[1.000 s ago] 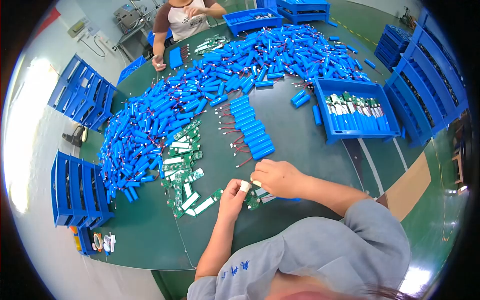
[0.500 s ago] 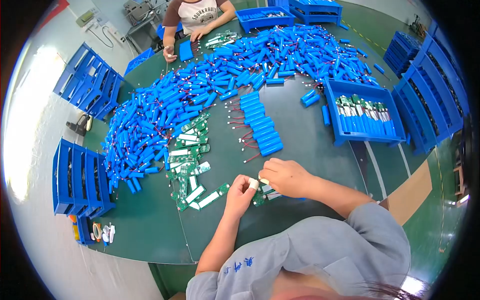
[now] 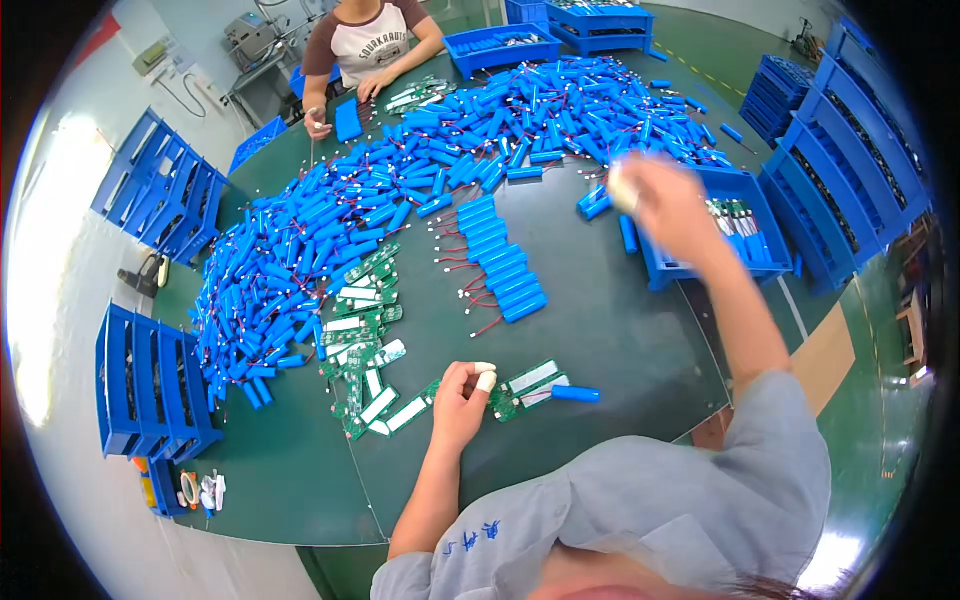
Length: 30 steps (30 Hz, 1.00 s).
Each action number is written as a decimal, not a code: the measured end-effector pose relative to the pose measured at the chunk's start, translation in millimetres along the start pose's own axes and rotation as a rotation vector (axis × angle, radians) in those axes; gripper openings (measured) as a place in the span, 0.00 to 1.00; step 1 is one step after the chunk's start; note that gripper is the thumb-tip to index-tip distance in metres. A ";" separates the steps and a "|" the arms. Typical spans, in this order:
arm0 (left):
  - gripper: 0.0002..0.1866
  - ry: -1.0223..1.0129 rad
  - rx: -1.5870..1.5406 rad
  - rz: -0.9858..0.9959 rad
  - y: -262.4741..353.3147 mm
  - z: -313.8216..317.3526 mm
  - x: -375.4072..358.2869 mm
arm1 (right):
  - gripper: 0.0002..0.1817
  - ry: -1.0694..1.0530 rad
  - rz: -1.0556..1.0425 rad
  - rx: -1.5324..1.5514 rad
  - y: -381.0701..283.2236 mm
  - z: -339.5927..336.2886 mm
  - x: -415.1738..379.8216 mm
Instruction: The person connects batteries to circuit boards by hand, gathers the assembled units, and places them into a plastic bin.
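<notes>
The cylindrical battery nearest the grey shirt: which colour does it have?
Blue; the cylindrical battery shows best in the head view.

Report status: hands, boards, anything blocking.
Left hand beside green boards, grip unclear. Right hand blurred, partly hiding blue tray. Blue cylinder lies at boards' right end.

The fisheye view was brightly lit; glare whitened the left wall (image 3: 68, 200) and a patch of floor (image 3: 835, 553) at lower right. Black vignetting closed the corners, and straight edges bowed. Blur smeared the right fingers (image 3: 642, 181), while the worktop (image 3: 610, 310) appeared sharp.
</notes>
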<state>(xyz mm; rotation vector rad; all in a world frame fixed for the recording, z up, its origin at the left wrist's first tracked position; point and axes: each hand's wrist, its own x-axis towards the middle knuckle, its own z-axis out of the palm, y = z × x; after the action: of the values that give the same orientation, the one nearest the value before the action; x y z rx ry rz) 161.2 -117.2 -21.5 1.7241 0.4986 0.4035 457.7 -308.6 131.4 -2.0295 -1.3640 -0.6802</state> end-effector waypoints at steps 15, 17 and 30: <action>0.07 -0.019 0.193 0.028 8.4 -4.9 0.9 | 0.08 -0.357 -0.036 -0.230 17.9 69.3 94.6; 0.08 -0.050 0.264 0.075 10.2 -8.5 2.6 | 0.04 -0.352 -0.169 0.032 -25.6 79.1 44.2; 0.06 -0.181 0.337 0.052 11.4 -15.6 2.3 | 0.11 -0.571 -0.093 0.477 -108.9 112.7 -102.4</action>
<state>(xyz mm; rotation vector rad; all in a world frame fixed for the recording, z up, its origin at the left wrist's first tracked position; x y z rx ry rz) 156.3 -105.0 -7.2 2.0798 0.4066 0.2045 330.4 -260.2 3.0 -1.8296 -1.7375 0.2145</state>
